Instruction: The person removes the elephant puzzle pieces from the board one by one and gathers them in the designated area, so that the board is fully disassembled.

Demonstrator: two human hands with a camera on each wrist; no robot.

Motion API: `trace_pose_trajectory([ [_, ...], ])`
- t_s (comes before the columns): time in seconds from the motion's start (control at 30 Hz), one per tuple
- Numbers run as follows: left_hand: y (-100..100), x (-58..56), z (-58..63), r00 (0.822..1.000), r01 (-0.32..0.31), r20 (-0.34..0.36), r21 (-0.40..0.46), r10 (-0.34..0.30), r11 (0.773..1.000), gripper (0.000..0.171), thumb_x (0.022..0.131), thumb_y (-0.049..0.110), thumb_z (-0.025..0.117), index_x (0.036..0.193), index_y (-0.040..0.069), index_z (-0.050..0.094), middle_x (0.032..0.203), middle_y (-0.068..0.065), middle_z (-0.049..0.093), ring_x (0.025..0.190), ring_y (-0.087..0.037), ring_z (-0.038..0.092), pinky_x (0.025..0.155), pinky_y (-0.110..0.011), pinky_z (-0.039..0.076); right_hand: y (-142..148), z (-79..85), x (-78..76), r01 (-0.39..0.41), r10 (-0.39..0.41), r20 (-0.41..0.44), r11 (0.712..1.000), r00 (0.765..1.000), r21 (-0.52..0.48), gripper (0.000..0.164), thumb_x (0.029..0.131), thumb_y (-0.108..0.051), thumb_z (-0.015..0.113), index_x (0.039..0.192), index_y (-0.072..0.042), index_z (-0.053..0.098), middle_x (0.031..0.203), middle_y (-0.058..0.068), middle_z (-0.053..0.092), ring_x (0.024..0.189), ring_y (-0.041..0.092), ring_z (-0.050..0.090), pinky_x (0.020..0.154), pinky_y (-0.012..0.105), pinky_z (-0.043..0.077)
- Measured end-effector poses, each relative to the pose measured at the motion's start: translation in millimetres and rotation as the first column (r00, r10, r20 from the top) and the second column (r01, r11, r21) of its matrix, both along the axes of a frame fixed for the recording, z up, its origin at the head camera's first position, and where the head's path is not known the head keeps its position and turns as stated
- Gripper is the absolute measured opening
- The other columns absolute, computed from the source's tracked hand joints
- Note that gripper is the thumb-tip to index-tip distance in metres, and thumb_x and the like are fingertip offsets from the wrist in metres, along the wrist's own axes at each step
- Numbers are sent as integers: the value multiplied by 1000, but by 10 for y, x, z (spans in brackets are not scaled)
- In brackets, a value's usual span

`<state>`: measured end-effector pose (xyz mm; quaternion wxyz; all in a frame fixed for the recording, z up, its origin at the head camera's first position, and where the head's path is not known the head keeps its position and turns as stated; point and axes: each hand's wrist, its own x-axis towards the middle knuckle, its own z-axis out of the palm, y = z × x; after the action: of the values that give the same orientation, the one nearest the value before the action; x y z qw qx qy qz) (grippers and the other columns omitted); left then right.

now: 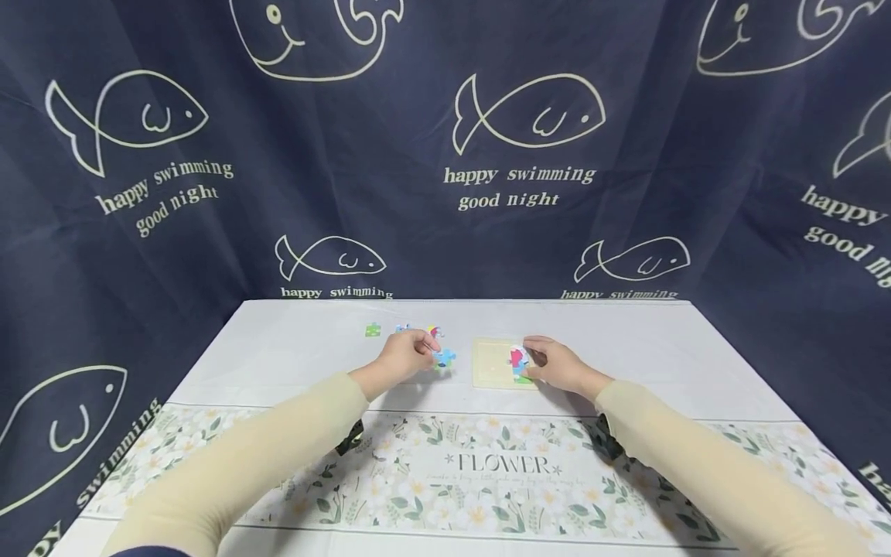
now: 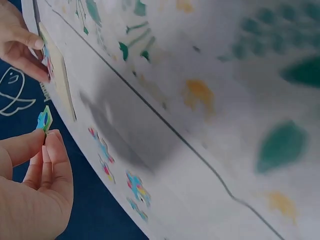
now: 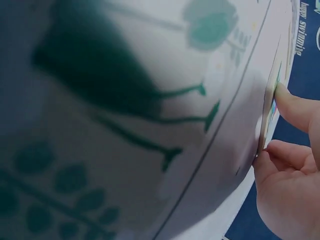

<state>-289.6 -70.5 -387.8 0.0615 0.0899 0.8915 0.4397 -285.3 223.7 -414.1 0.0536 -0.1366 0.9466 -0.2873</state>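
My left hand [image 1: 409, 353] pinches a blue and green jigsaw piece [image 1: 444, 358] between thumb and fingertips, held above the table to the left of the puzzle board. In the left wrist view that piece [image 2: 44, 119] stands nearly edge-on at the fingertips. The pale yellow puzzle board [image 1: 491, 363] lies flat on the table. Several joined pieces [image 1: 518, 361], pink, blue and green, sit along its right side. My right hand [image 1: 561, 367] holds the board at its right edge, thumb and fingers spread around the joined pieces. The right wrist view has the board [image 3: 266, 117] almost edge-on.
Loose jigsaw pieces lie behind my left hand: a green one [image 1: 373, 329], a blue one [image 1: 401, 328] and a red and yellow one [image 1: 433, 331]. A floral printed band [image 1: 487, 495] crosses the white tablecloth in front. A dark fish-print curtain [image 1: 431, 255] stands behind the table.
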Motion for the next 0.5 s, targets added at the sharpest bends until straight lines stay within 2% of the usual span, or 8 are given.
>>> trace_pose_trajectory([
  [0.13, -173, 20, 72, 1000, -15, -3, 21, 15, 1000, 17, 80, -4, 65, 94, 5, 68, 77, -3, 62, 70, -14, 60, 65, -22, 54, -5, -34, 23, 16, -16, -19, 1000, 1000, 3, 60, 89, -14, 68, 139, 9, 43, 148, 26, 39, 137, 43, 36, 113, 50, 32],
  [0.3, -370, 44, 178, 999, -35, -38, 11, 36, 999, 15, 83, 2, 68, 98, 5, 68, 80, -3, 64, 72, -14, 61, 62, -22, 49, -5, -68, 63, 27, -26, -48, 999, 999, 26, 57, 90, -15, 66, 137, 9, 46, 148, 26, 38, 136, 45, 36, 112, 53, 32],
  [0.5, -563, 100, 253, 998, -54, -41, 6, 54, 999, 14, 86, 3, 67, 99, 6, 68, 81, -2, 65, 73, -13, 63, 70, -27, 55, -12, -50, 107, 57, -59, -44, 997, 997, -56, 55, 89, -14, 68, 135, 8, 49, 146, 26, 41, 135, 45, 38, 112, 52, 33],
])
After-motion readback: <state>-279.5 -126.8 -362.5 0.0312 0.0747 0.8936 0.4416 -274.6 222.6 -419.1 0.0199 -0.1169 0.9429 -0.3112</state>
